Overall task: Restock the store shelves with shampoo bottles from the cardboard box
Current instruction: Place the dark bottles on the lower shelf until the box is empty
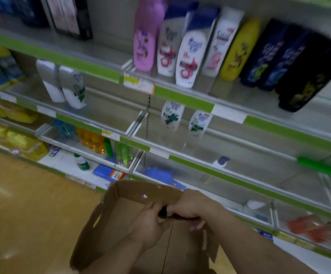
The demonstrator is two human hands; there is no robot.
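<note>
- seemingly near the end: the cardboard box [133, 191] shows bare brown floor wherever it's visible, though the arms hide part of it.
- only one item seen inside: a dark bottle [163, 213] at the box's middle. it's blurred, so "bottle" is my read.
- left hand [148, 220] and right hand [192, 206] meet over it, fingers of both curled round it.
- top shelf row looks stocked: pink bottle [143, 40], white bottles [190, 54], yellow bottle [237, 52] and black bottles [269, 56] packed side by side.
- middle shelf [249, 147] is thin: one white pair [184, 119] near the divider [139, 121], another pair [69, 86] well to the left, and a long bare stretch to the right.
- left to do, as i judge it: lift this last one out and shelve it. the gaps look bigger than the remaining stock.
- edges: each shelf has a raised front rail [180, 161] with a green strip, so a bottle must clear it going in.
- the shelf above caps headroom, so tall bottles likely go in tilted.
- the box's far wall sits between the hands and the shelves.
- a green handle [318, 167] lies on the lower shelf at right; avoid that spot.
</note>
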